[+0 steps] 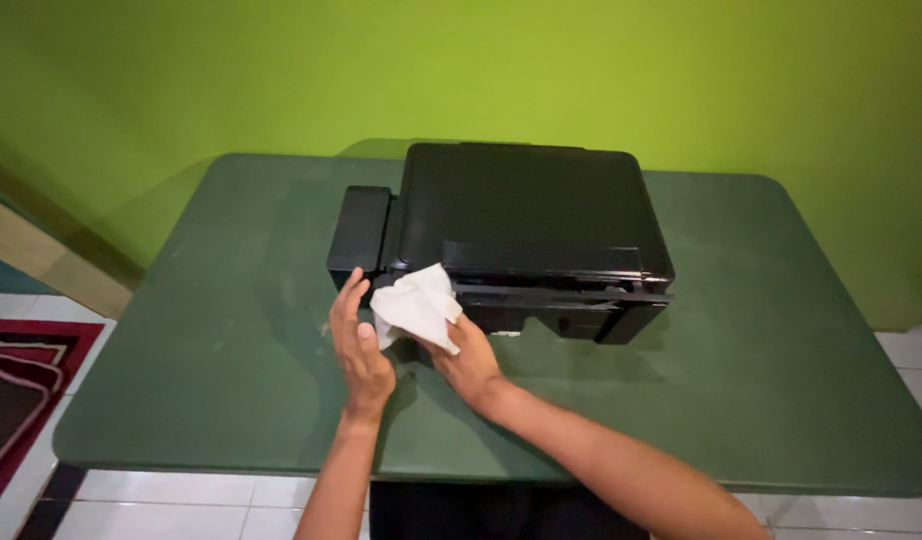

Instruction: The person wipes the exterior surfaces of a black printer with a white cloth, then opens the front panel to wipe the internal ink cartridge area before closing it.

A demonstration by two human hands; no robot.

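Standing by a dark green desk (761, 330) with rounded corners, pushed up against a bright lime-green wall (181, 80). A boxy black plastic printer (526, 215) is sitting near the back middle of it, with a smaller black side tank (361, 228) stuck on its left side. The person's right hand (468, 358) is gripping a crumpled white tissue (417, 302), fingers closed around it, and pressing it against the printer's front left corner, right where the tank is meeting the main body. The left hand (359, 345) is hanging open just beside the tissue, fingers straight and pointing up, palm facing it, grasping nothing; can't tell if it's actually touching the tissue. Both forearms are reaching in over the desk's near edge. White floor tiles (181, 490) and a dark red patterned rug (21, 380) are showing off to the left.
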